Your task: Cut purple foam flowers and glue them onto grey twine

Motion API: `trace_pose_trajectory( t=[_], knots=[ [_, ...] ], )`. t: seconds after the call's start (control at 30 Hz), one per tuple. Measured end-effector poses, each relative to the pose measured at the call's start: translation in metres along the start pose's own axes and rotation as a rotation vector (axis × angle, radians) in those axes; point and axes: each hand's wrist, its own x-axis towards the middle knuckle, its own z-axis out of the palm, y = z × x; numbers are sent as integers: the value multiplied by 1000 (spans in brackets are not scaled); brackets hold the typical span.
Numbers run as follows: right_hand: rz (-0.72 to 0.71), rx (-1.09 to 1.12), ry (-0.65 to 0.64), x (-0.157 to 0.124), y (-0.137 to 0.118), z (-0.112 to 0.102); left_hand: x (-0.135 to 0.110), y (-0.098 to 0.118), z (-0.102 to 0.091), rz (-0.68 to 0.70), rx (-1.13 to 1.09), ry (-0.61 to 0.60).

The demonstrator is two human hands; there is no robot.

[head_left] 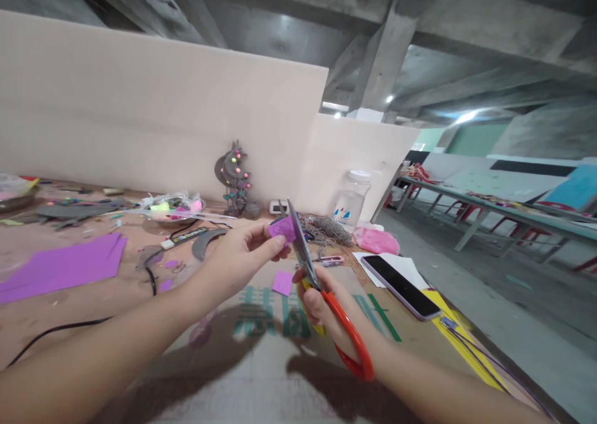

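Observation:
Between the thumb and fingers of my left hand (254,248) is a small piece of purple paper (283,226) with a drawn outline on it. My right hand (326,299) grips a pair of scissors (349,334) with red handles, their blades apart and pointing up. The blades stand right beside the paper's right edge; whether they touch it I cannot tell. Below the hands, another small purple paper piece (282,283) lies on a cardboard sheet (224,362) with green printed characters. A large purple sheet (69,267) lies to the left.
A phone (401,286) rests on white paper at the right, near a pink plastic bag (377,240) and a clear jug (352,199). Grey yarn (326,228), a grey moon ornament (236,175) and a glue gun (186,237) stand or lie further back. A black cable (60,329) crosses the left side.

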Motion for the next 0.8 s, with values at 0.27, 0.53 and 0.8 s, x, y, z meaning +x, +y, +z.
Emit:
trace_pose_trajectory(
  t=[0.27, 0.53, 0.8],
  knots=[
    [45, 49, -41, 4, -6, -2, 1, 3, -5, 9, 11, 44],
    [61, 90, -42, 4, -5, 0, 1, 3, -3, 1, -70, 65],
    [81, 27, -48, 4, -7, -1, 4, 9, -7, -28, -37, 55]
  ],
)
